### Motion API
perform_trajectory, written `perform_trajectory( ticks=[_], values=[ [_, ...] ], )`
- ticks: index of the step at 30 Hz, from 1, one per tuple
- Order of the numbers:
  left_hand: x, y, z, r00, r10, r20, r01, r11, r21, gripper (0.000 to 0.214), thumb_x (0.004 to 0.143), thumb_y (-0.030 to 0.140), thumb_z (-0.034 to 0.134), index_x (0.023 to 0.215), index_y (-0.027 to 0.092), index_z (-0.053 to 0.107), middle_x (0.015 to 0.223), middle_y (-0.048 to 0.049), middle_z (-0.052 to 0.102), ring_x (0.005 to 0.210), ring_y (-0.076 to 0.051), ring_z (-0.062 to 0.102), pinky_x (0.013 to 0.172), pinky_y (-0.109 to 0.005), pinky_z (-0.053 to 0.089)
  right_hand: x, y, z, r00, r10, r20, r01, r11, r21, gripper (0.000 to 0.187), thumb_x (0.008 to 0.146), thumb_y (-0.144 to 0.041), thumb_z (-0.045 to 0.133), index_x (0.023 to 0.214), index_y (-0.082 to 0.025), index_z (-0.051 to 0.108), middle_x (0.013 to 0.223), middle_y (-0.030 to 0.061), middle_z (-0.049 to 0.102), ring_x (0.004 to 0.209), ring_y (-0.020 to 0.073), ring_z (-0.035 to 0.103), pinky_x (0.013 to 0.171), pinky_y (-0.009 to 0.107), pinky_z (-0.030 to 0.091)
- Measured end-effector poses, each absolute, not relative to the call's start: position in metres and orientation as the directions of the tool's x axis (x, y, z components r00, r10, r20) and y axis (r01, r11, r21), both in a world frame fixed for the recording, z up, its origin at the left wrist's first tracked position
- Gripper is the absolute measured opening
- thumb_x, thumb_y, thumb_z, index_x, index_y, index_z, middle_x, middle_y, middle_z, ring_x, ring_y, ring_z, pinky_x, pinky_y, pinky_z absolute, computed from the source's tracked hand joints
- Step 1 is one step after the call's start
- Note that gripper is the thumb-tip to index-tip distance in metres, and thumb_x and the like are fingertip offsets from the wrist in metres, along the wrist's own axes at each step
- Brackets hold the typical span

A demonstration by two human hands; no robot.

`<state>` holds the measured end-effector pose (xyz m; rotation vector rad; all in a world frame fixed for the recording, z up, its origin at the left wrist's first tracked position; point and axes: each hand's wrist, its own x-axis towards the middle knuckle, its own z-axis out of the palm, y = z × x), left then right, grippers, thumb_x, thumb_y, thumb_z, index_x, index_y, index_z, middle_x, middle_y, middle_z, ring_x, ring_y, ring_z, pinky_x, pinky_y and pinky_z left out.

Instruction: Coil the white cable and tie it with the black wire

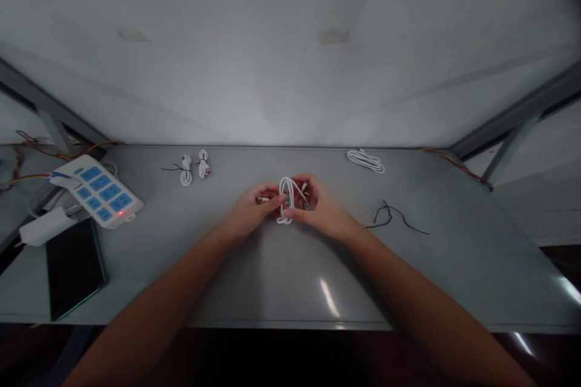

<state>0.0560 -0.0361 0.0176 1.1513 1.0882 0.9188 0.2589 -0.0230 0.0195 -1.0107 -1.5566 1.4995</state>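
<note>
Between my two hands a white charging cable [285, 186] is gathered into loose loops, held just above the grey table [299, 290]. My left hand [254, 208] pinches the loops from the left, and a plug end pokes out by its fingers. From the right, my right hand [320, 208] grips the same bundle with thumb and fingers, another cable end showing near its fingertips. To the right of my right hand lie thin black ties [385, 214]. Fingers partly hide the middle of the bundle.
Two tied white cable bundles [186, 170] lie at the back left, and a coiled white cable [365, 161] at the back right. A power strip [100, 190] with a red light, a white charger [45, 227] and a dark phone or tablet [75, 266] occupy the left side.
</note>
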Motion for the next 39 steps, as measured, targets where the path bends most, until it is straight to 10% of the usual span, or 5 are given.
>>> perform_trajectory(
  ticks=[21,39],
  values=[
    [0.063,-0.043,0.022,0.083,0.989,-0.126,0.067,0.120,0.990,0.030,0.086,0.044,0.076,0.100,0.018,0.070,0.088,-0.0044,0.073,0.075,-0.017,0.068,0.071,-0.030,0.053,0.253,-0.034,0.030,-0.422,0.901,0.100,0.141,0.174,-0.975,0.068,0.073,-0.042,0.091,0.127,-0.028,0.052,0.117,0.0070,0.068,0.103,0.0245,0.065,0.089,0.043,0.053],
    [0.066,-0.044,0.025,0.266,0.950,-0.166,-0.289,0.243,0.926,0.031,0.081,0.036,0.082,0.103,0.016,0.072,0.082,-0.0035,0.071,0.070,-0.014,0.064,0.072,-0.030,0.052,0.253,-0.020,0.021,-0.266,0.963,0.028,0.000,0.030,-1.000,0.038,0.082,-0.047,0.079,0.106,-0.024,0.060,0.086,0.0014,0.065,0.072,0.0176,0.059,0.067,0.034,0.049]
  ],
)
